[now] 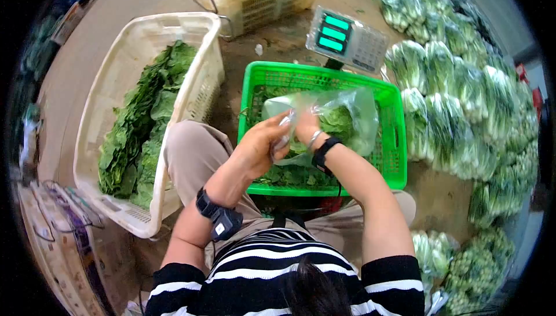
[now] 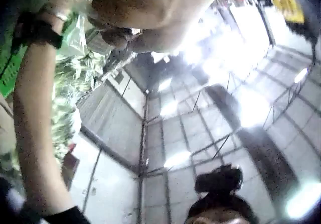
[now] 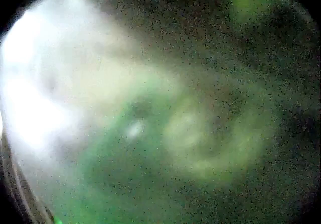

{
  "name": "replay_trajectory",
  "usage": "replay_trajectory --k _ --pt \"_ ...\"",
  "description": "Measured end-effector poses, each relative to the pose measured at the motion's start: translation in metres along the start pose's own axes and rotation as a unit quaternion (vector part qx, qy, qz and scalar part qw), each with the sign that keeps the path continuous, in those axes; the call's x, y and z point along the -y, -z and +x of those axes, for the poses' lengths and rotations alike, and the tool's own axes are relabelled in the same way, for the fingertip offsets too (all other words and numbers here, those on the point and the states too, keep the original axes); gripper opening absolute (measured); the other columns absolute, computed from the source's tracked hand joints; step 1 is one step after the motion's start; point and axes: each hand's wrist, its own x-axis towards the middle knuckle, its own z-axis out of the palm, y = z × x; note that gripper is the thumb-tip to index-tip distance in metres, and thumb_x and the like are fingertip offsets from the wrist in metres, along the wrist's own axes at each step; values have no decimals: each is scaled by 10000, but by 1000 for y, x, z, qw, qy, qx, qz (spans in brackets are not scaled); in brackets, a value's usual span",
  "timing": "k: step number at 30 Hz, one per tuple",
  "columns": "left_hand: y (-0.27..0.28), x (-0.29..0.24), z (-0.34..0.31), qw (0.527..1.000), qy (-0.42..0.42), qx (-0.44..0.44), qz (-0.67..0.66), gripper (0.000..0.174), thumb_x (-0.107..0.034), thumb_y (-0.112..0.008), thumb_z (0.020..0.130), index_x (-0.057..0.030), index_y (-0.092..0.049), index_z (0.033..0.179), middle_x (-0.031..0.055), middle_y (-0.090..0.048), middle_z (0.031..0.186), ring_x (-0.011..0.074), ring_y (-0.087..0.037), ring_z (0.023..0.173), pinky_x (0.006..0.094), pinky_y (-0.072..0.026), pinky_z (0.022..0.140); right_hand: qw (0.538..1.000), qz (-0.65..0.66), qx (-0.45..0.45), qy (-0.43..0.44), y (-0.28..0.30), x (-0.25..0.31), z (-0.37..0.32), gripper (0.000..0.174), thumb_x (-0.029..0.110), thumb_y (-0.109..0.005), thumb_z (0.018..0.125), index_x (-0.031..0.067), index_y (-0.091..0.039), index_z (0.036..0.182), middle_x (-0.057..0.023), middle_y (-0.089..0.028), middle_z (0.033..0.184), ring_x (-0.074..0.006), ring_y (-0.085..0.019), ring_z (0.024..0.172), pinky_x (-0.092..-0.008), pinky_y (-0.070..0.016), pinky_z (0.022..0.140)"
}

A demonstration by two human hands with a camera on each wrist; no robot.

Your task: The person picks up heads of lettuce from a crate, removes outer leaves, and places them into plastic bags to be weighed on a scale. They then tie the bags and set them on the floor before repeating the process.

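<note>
Green crate point(image 1: 401, 159) with bag point(image 1: 364, 110) held above

The bag is extended sideways, its long axis running roughly left to right. Its left end is pinched in the left hand point(image 1: 263, 140). The right hand point(image 1: 307, 126) is blurred; its grip cannot be told. The lettuce point(image 1: 336, 120) is seen rightward of both hands, nearer the right; whether it is bagged is unclear.
</note>
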Motion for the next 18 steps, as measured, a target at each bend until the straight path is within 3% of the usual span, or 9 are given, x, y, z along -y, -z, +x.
replay_trajectory --k 2,3,5,9,11,12,15,17,18 --pt "9 -25 7 999 -14 -14 -28 302 -157 -476 854 -51 -469 1136 -9 -457 639 85 -392 488 201 -330 463 944 -192 -260 -62 -35 17 -7 609 312 -515 809 269 -227 1344 -201 -267 1344 -389 -298 1194 -525 -217 962" --pt "13 -43 19 997 -54 -24 -52 256 -120 -494 840 -50 -491 1086 -7 -454 631 84 -405 493 209 -351 475 940 -195 -281 -12 -38 16 -24 538 246 -395 861 287 -184 1354 -214 -213 1364 -424 -246 1214 -567 -157 968" --pt "9 -57 36 996 -44 -35 -64 214 -124 -514 824 -56 -501 1026 2 -491 681 93 -447 537 214 -388 523 932 -152 -329 0 -54 15 -34 544 259 -414 846 294 -208 1348 -227 -196 1365 -427 -229 1224 -592 -127 963" --pt "8 -34 40 996 -16 84 -39 273 -95 -544 805 -54 -476 1066 17 -525 757 108 -493 599 221 -417 549 920 -32 -388 38 -34 16 -57 488 213 -448 812 230 -352 1290 -226 -270 1327 -424 -264 1203 -564 -149 979" --pt "13 -34 38 999 -23 30 -32 262 -93 -573 787 -28 -497 1029 14 -526 733 105 -489 585 228 -420 552 910 22 -384 157 -8 26 -84 366 163 -486 763 143 -499 1128 -230 -362 1244 -408 -322 1165 -490 -279 957" --pt "24 -37 35 1000 6 18 -20 246 -99 -582 781 -16 -510 1001 11 -528 716 106 -487 572 232 -419 550 841 157 -464 231 -6 32 -90 284 126 -511 716 90 -532 997 -190 -430 1177 -335 -436 1076 -387 -415 851" --pt "29 -39 26 998 37 -31 31 213 -112 -608 762 9 -542 924 -14 -490 625 99 -442 500 235 -376 502 872 430 -154 180 -14 33 -103 292 235 -496 766 -23 -562 884 -195 -582 849 -336 -558 761 -402 -452 698" --pt "40 -40 23 984 119 71 115 207 -115 -600 764 5 -542 923 -32 -431 584 88 -375 458 222 -311 461 902 369 2 224 -50 -4 -103 362 318 -440 819 -28 -537 865 -206 -566 753 -335 -556 730 -403 -444 682" --pt "40 -40 23 992 63 45 102 231 -116 -576 777 11 -542 968 -44 -378 560 77 -321 439 220 -267 443 943 268 -22 196 -106 -32 -83 392 340 -397 824 -6 -579 853 -188 -588 744 -335 -561 703 -405 -443 653"
